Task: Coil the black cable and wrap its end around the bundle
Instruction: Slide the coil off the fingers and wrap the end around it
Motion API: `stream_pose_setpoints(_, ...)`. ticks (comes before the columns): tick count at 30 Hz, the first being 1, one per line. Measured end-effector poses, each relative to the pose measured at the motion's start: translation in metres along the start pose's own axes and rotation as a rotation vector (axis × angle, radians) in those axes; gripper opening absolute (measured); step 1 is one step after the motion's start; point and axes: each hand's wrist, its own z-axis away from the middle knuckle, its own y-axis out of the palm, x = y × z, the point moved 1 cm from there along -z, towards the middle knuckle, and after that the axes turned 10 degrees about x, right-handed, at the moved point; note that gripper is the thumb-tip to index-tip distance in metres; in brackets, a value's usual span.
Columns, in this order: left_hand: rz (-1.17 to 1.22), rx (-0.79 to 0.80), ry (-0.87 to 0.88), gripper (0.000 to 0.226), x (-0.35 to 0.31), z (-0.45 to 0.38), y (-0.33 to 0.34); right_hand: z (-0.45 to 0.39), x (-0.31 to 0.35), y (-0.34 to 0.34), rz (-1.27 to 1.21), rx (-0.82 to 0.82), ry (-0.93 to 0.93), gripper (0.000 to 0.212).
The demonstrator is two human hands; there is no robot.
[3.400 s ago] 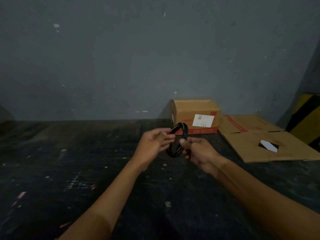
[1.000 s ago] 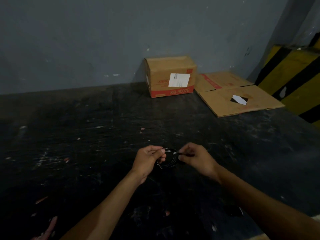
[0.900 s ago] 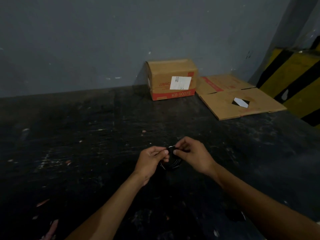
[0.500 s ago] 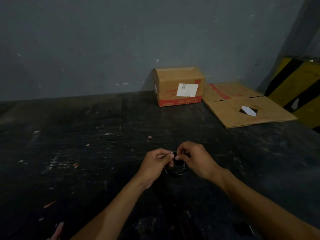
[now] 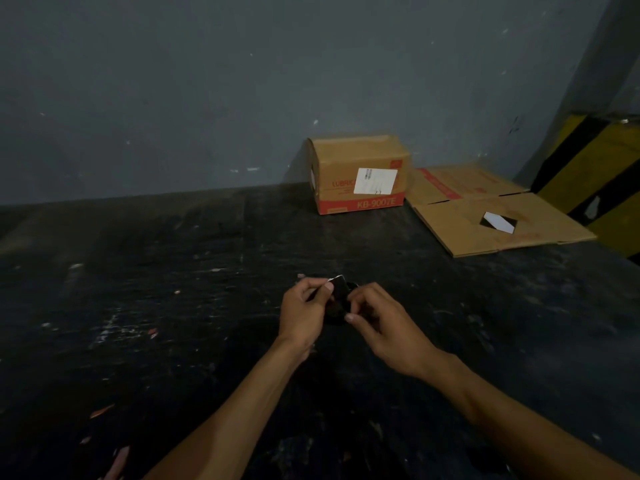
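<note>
A small coil of black cable (image 5: 340, 299) sits between my two hands, low over the dark floor, mostly hidden by my fingers. My left hand (image 5: 304, 310) pinches the coil's left side, and a pale metal tip of the cable end shows just above its fingertips. My right hand (image 5: 377, 318) grips the right side of the bundle, fingers curled over it. How the end runs around the bundle is not visible.
A closed cardboard box (image 5: 360, 174) with a white label stands against the grey wall (image 5: 207, 91). A flattened carton (image 5: 491, 216) lies to its right. A yellow-and-black striped block (image 5: 602, 181) fills the right edge. The dark floor (image 5: 138, 306) is scuffed and speckled.
Over the last seconds both hands lowered the coil from chest height toward the floor. In the last half second the hands closed tighter around it and the metal tip rose above my left fingers.
</note>
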Motion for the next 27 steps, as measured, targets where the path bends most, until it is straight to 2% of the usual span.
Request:
stream_pose_setpoints(5, -0.089, 0.007, 0.125, 0.013, -0.005, 0.002, 0.001, -0.008, 0.006, 0.013, -0.637, -0.14, 0.348, 0.001)
stream_pose_setpoints(7, -0.11, 0.031, 0.163, 0.015, -0.005, 0.002, 0.001, -0.011, 0.01, 0.015, -0.835, -0.195, 0.421, 0.014)
stream_pose_setpoints(13, -0.161, 0.056, 0.246, 0.019, -0.003, -0.002, -0.006, -0.013, 0.007, 0.016, -1.041, -0.32, 0.569, 0.018)
stream_pose_setpoints(16, -0.151, 0.026, 0.276, 0.018, -0.005, -0.005, -0.013, -0.012, 0.001, 0.023, -1.141, -0.328, 0.68, 0.021)
stream_pose_setpoints(19, -0.228, 0.076, 0.312, 0.016, -0.006, -0.001, -0.011, -0.014, 0.001, 0.027, -1.182, -0.309, 0.74, 0.02)
stream_pose_setpoints(27, -0.336, 0.147, 0.334, 0.015, 0.007, 0.009, 0.006, -0.028, 0.008, 0.037, -1.221, -0.442, 0.68, 0.013)
